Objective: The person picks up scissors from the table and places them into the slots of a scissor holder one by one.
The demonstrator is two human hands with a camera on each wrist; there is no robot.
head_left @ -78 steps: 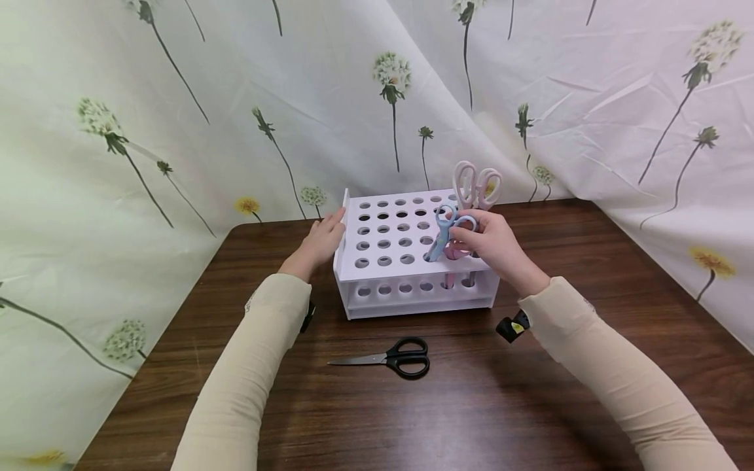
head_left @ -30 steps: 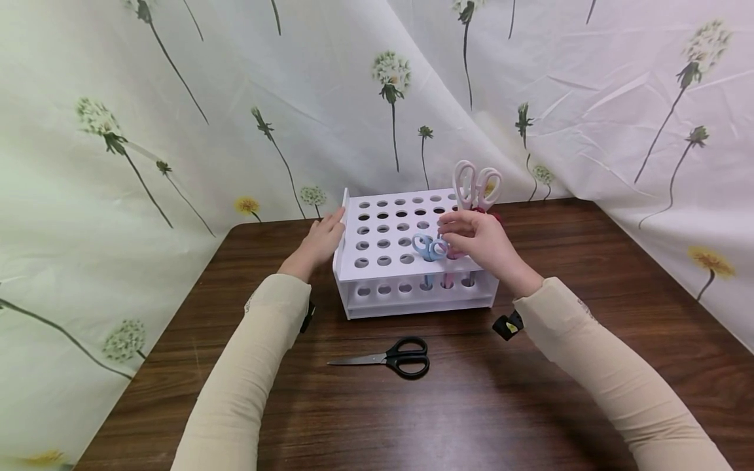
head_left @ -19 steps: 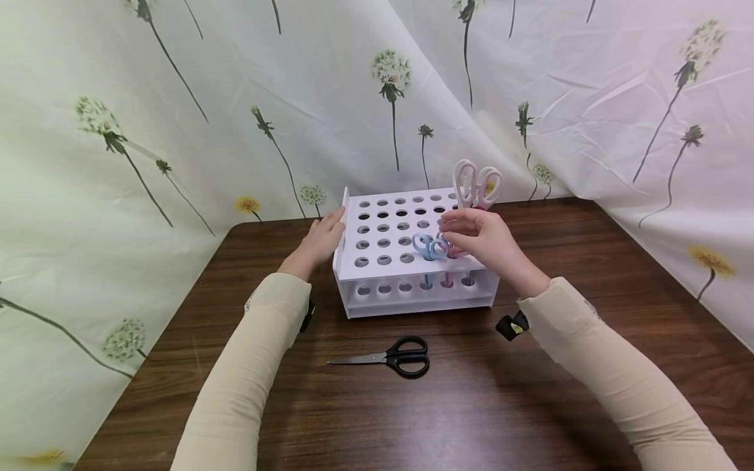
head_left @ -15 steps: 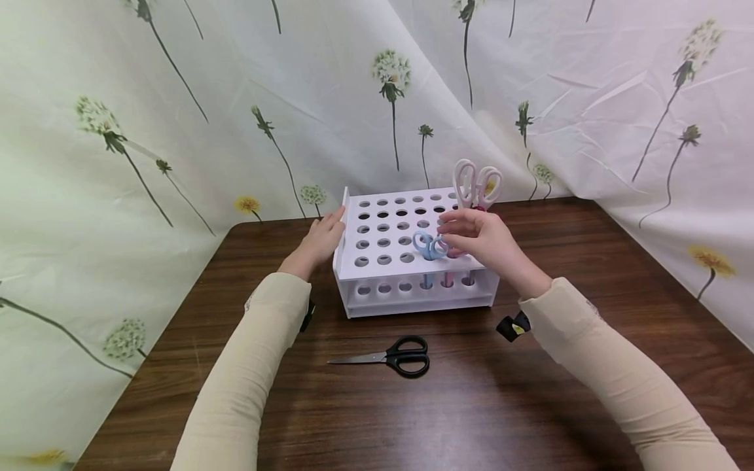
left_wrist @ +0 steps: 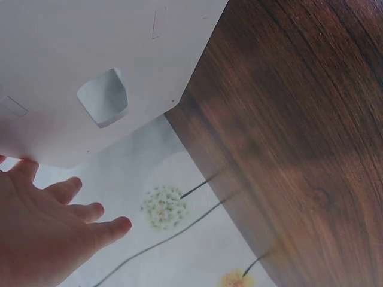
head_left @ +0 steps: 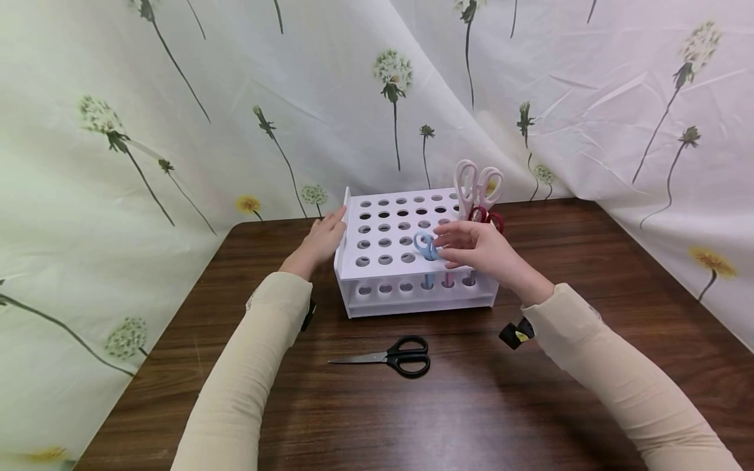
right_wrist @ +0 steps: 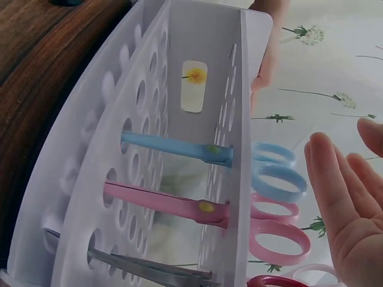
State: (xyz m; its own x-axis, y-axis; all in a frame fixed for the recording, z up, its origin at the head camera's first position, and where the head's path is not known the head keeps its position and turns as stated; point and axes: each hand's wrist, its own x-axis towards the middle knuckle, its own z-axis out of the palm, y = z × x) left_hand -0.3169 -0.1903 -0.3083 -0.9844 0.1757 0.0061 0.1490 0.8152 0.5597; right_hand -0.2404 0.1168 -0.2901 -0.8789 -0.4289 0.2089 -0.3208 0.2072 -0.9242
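A white rack (head_left: 389,269) with rows of round holes stands on the table. My left hand (head_left: 323,239) rests against its left side panel, fingers extended; in the left wrist view the fingertips are at the panel's edge. Blue scissors (right_wrist: 173,146) stand blades down in a front-row hole, passing through both tiers. Beside their handles my right hand (head_left: 485,254) is spread and holds nothing. Pink scissors (right_wrist: 161,200) occupy the neighbouring hole, mostly hidden by that hand in the head view. Red-handled scissors (head_left: 479,210) and tall white scissors (head_left: 463,208) stand at the rack's right side.
Black-handled scissors (head_left: 396,357) lie on the brown wooden table (head_left: 448,418) in front of the rack, blades pointing left. A white cloth (head_left: 330,85) printed with dandelions hangs behind the table.
The blue scissors have gone down into the front-row hole and the right hand has let go of them. Its fingers have since spread and drawn slightly back. The left hand has stayed put.
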